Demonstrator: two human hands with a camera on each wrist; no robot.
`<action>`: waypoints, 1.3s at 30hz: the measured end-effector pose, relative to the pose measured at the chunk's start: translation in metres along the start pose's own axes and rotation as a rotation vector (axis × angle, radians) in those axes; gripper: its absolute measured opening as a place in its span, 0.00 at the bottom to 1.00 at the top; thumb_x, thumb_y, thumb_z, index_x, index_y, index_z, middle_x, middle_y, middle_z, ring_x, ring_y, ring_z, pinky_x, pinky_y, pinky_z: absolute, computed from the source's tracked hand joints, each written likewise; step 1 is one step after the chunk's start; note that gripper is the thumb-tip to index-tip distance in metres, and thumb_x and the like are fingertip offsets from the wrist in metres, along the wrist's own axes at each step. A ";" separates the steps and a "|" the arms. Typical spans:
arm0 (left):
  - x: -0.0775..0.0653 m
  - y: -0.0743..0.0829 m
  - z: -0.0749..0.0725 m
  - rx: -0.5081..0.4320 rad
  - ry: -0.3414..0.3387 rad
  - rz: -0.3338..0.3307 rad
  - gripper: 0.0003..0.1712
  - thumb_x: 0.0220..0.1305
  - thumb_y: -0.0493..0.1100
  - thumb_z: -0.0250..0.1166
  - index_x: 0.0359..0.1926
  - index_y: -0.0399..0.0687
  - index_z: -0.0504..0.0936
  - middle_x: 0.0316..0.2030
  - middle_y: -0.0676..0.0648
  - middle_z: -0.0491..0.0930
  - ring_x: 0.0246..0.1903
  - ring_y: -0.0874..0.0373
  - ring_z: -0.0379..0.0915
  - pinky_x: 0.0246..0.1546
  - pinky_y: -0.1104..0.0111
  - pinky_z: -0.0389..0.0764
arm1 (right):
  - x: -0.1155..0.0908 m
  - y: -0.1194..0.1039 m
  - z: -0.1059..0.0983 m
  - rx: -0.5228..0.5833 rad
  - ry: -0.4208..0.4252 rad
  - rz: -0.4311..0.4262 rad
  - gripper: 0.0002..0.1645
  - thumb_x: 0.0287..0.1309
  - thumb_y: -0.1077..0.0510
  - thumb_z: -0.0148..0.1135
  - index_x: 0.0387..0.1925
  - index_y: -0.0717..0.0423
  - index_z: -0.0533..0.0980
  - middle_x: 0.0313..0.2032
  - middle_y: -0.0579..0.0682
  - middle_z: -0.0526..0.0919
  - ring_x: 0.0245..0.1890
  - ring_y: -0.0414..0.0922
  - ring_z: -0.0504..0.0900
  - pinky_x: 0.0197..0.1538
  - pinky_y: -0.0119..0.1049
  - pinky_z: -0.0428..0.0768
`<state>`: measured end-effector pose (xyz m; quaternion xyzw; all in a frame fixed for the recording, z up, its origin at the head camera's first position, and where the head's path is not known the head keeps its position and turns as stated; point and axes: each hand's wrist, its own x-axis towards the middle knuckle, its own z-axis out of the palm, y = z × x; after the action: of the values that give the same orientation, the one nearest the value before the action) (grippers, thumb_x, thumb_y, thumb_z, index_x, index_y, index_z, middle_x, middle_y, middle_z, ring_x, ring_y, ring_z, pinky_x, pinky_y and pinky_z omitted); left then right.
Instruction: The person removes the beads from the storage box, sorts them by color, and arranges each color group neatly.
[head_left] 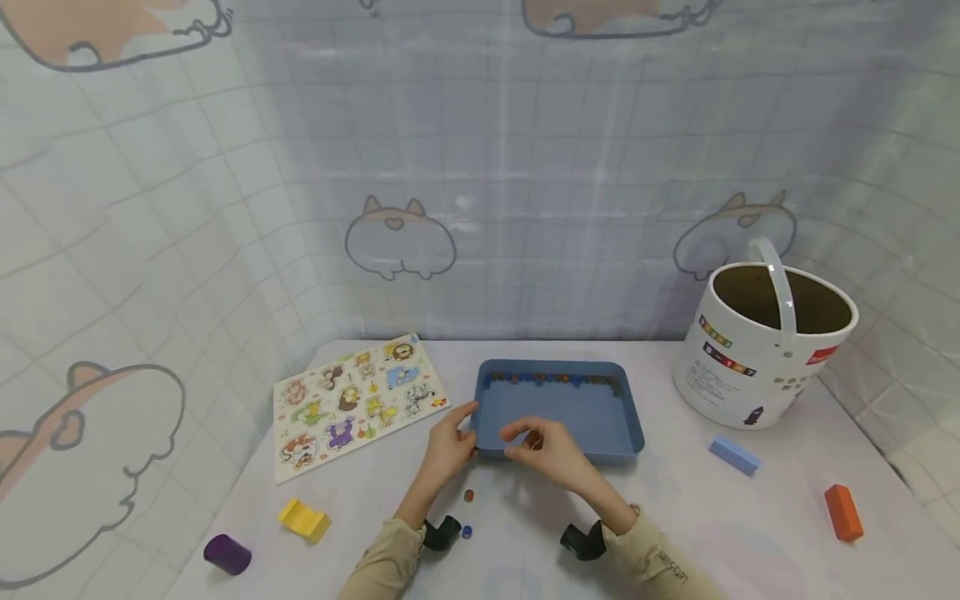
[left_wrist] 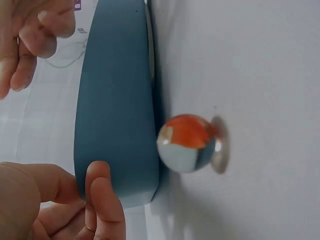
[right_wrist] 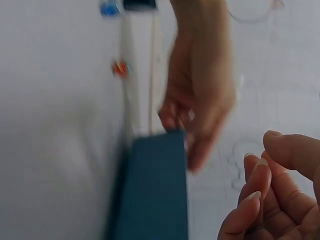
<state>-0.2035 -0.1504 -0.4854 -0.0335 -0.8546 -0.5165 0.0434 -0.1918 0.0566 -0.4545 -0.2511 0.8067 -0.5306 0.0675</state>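
We are looking at two hands and one blue tray, which is sitting on the table in front of the person. The left hand is gripping the tray's near left corner, thumb and fingers pinching its wall. The right hand is hovering over the near side of the tray, its fingers loosely bent and its thumb standing apart from the index fingertip; we are seeing nothing between them.

Inside the tray, one row of marbles is lining the far wall (they are showing too small for us to count surely). Two more are lying on the table outside the tray: one orange marble, clear glass with an orange swirl, near the tray's near side, and one blue marble closer to the person.

Around these we are counting one animal puzzle board at left, one white bucket at right, and four blocks: one yellow, one purple, one light blue and one orange-red.
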 end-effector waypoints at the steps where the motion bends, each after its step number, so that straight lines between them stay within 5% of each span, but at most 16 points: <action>1: -0.001 0.000 0.000 0.003 0.005 0.005 0.31 0.57 0.26 0.54 0.65 0.36 0.71 0.19 0.38 0.80 0.12 0.63 0.68 0.14 0.77 0.66 | 0.002 0.000 -0.005 0.000 0.020 0.012 0.15 0.58 0.56 0.66 0.46 0.58 0.81 0.41 0.57 0.84 0.26 0.38 0.77 0.27 0.30 0.74; 4: -0.002 0.001 0.001 0.029 0.017 0.023 0.31 0.57 0.26 0.54 0.64 0.34 0.71 0.43 0.32 0.82 0.13 0.65 0.66 0.14 0.78 0.69 | 0.008 0.000 -0.019 0.009 0.076 0.051 0.14 0.57 0.55 0.66 0.45 0.54 0.82 0.42 0.54 0.85 0.29 0.43 0.78 0.29 0.32 0.76; 8: -0.002 0.003 0.002 0.074 0.025 0.042 0.29 0.58 0.26 0.54 0.63 0.32 0.71 0.64 0.35 0.71 0.14 0.66 0.66 0.17 0.78 0.72 | 0.014 -0.003 -0.032 0.031 0.121 0.081 0.14 0.59 0.56 0.65 0.47 0.53 0.81 0.46 0.55 0.84 0.34 0.49 0.79 0.36 0.39 0.79; 18: -0.001 0.000 0.002 0.087 0.028 0.044 0.28 0.59 0.27 0.55 0.62 0.31 0.72 0.64 0.38 0.71 0.15 0.66 0.68 0.17 0.77 0.72 | 0.060 0.005 -0.054 0.061 0.116 0.086 0.18 0.63 0.54 0.61 0.52 0.54 0.79 0.52 0.59 0.82 0.41 0.46 0.82 0.49 0.49 0.80; 22: -0.003 -0.001 0.002 0.072 0.025 0.038 0.27 0.60 0.28 0.55 0.62 0.32 0.72 0.64 0.38 0.71 0.15 0.67 0.68 0.17 0.77 0.72 | 0.087 0.011 -0.057 0.040 0.090 0.123 0.19 0.65 0.52 0.59 0.54 0.54 0.79 0.51 0.57 0.82 0.45 0.55 0.80 0.49 0.49 0.79; 25: -0.004 -0.001 0.002 0.060 0.019 0.036 0.27 0.60 0.28 0.56 0.62 0.32 0.72 0.64 0.38 0.71 0.15 0.67 0.68 0.17 0.77 0.71 | 0.106 0.020 -0.051 0.034 0.051 0.186 0.21 0.66 0.52 0.58 0.55 0.58 0.78 0.50 0.58 0.82 0.48 0.60 0.79 0.50 0.51 0.79; 31: -0.006 -0.004 0.003 0.051 0.025 0.040 0.27 0.60 0.28 0.57 0.62 0.32 0.72 0.64 0.38 0.72 0.16 0.68 0.68 0.17 0.77 0.71 | 0.131 0.037 -0.026 -0.004 -0.001 0.324 0.18 0.65 0.55 0.59 0.52 0.60 0.80 0.47 0.58 0.84 0.44 0.52 0.84 0.46 0.42 0.82; 39: -0.006 0.000 0.001 0.046 0.027 0.040 0.28 0.59 0.28 0.56 0.63 0.34 0.72 0.63 0.39 0.73 0.16 0.68 0.68 0.16 0.78 0.68 | 0.140 0.045 -0.004 -0.023 0.087 0.389 0.15 0.61 0.60 0.61 0.48 0.62 0.82 0.43 0.60 0.86 0.40 0.50 0.86 0.41 0.37 0.84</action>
<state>-0.1979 -0.1495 -0.4863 -0.0427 -0.8646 -0.4963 0.0661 -0.3290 0.0068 -0.4706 -0.0680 0.8483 -0.5086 0.1311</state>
